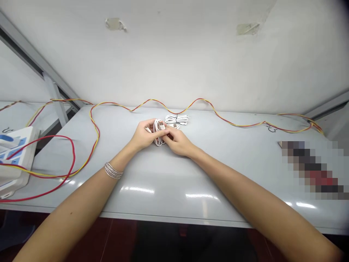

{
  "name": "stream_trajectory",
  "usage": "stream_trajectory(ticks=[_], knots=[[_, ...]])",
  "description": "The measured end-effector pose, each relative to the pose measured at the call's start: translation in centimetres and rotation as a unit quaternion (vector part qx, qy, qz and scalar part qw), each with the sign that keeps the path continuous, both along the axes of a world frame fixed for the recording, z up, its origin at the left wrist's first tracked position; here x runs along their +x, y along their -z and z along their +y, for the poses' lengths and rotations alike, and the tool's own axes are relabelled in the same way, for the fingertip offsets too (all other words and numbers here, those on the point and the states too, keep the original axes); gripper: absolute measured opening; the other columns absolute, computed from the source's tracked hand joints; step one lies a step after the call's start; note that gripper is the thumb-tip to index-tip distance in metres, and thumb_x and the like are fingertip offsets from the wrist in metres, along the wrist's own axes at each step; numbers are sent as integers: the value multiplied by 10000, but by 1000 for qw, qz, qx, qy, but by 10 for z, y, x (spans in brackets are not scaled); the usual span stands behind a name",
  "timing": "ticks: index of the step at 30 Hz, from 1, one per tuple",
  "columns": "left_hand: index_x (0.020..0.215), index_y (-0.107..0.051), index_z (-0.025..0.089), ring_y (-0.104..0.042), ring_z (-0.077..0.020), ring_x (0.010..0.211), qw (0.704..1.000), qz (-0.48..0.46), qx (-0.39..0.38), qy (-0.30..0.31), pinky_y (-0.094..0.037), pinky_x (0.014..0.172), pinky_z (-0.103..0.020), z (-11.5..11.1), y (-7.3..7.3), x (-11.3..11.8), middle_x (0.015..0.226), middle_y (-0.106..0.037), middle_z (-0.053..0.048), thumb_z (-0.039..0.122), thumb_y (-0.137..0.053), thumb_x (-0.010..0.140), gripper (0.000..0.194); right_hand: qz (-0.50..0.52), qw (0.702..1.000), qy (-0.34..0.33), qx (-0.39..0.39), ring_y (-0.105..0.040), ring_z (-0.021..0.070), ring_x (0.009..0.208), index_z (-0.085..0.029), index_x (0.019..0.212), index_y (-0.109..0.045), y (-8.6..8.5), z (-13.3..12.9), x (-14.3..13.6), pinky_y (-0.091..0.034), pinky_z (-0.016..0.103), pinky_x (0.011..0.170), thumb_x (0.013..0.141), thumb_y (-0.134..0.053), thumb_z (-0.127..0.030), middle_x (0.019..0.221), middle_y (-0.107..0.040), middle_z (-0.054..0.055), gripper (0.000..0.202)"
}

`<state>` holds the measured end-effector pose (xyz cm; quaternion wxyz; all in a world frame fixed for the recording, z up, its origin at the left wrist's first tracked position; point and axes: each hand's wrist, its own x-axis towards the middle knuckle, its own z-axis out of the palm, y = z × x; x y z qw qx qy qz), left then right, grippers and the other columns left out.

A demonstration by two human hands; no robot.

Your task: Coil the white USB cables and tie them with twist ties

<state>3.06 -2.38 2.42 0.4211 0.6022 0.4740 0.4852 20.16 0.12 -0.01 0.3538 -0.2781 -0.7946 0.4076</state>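
A coiled white USB cable is held upright over the middle of the table. My left hand is closed around its left side, thumb across the loops. From the right, my right hand pinches the coil near the pale USB plug; its fingertips meet the left thumb there. Just behind the hands, a second white cable bundle lies on the table, bound with a dark tie. Part of another white cable piece shows beside it, mostly hidden by my right hand.
Red and yellow wires run wavily along the table's back edge. At left sits a white power strip with blue sockets and a looping red wire. Short black ties lie at the right, and a blurred-out object sits nearer the right edge.
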Motion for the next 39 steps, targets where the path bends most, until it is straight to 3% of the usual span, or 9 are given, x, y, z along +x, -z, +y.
stream_trajectory(ticks=[5,9,15,19,23,30,39], knots=[[946,-727,119,-665,-159,654,999,-42,-21,-14,-552,609,-267,1,1,1,780,-732,-51,410,-869,662,430,79,992,-10,-98,-642,195,855,-168,992,-709,2,3,1,-525,336,797,907,-575,-426,936,-720,59,303],[1039,-725,112,-690,-177,694,997,-62,-32,-24,-571,628,-279,2,3,0,878,-763,-83,411,-892,630,534,108,986,-7,-130,-696,230,976,-190,1068,-742,2,3,0,-555,362,884,877,-643,-474,1027,-758,60,357],[1159,-709,107,-724,-247,893,996,-72,-12,54,-585,797,-345,2,2,-3,969,-764,-123,385,-884,675,585,157,965,33,-205,-718,236,946,-190,1213,-695,4,7,0,-599,362,797,812,-728,-502,1180,-733,97,509],[1142,-728,114,-711,-256,965,998,-43,-5,42,-580,832,-346,3,1,-3,1068,-753,-146,411,-876,683,566,171,965,15,-199,-714,232,956,-189,1207,-697,4,8,2,-597,392,850,820,-737,-480,1263,-695,113,487],[1166,-711,112,-701,-214,889,1000,-23,7,9,-569,780,-313,5,6,-2,1089,-744,-147,425,-852,712,569,169,970,0,-177,-704,254,1020,-193,1164,-721,2,6,1,-587,412,894,824,-730,-516,1228,-709,106,469],[1082,-705,123,-697,-190,856,999,6,37,-37,-547,758,-279,7,8,-4,1054,-753,-128,429,-807,752,462,186,965,60,-176,-692,260,1060,-198,999,-750,6,9,-2,-548,431,993,765,-768,-552,1073,-760,83,425],[1053,-686,127,-730,-238,971,997,-70,18,1,-571,870,-332,9,7,-4,1082,-766,-128,434,-807,748,449,182,962,102,-174,-707,239,977,-179,974,-715,7,9,-3,-568,406,933,760,-774,-519,1037,-753,96,406]])
